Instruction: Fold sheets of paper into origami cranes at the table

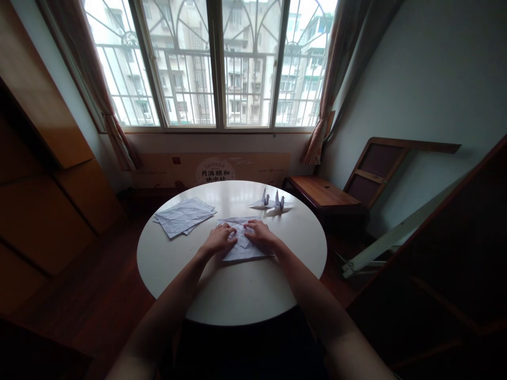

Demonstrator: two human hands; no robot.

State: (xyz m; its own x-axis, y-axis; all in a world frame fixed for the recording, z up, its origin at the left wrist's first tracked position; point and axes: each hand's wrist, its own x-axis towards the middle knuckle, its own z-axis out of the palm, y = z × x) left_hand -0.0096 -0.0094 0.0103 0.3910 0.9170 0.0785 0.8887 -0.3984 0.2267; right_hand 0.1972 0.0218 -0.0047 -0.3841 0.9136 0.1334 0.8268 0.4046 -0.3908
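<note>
A small piece of folded paper (243, 242) lies on top of a larger creased sheet (253, 254) in the middle of the table. At its left side my left hand (218, 238) has its fingers bent and its thumb on the paper. My right hand (260, 233) grips the opposite side in much the same way, fingertips and thumb close together. Both wrists rest low over the sheet. The fingers cover parts of the folded paper, so its full outline is hidden.
The round white table (237, 295) carries a stack of creased sheets (184, 215) at left and two folded paper cranes (279, 202) at back right. A wooden chair (328, 191) stands beyond the table's right side. Behind is a long printed cardboard box (257, 166) below the window.
</note>
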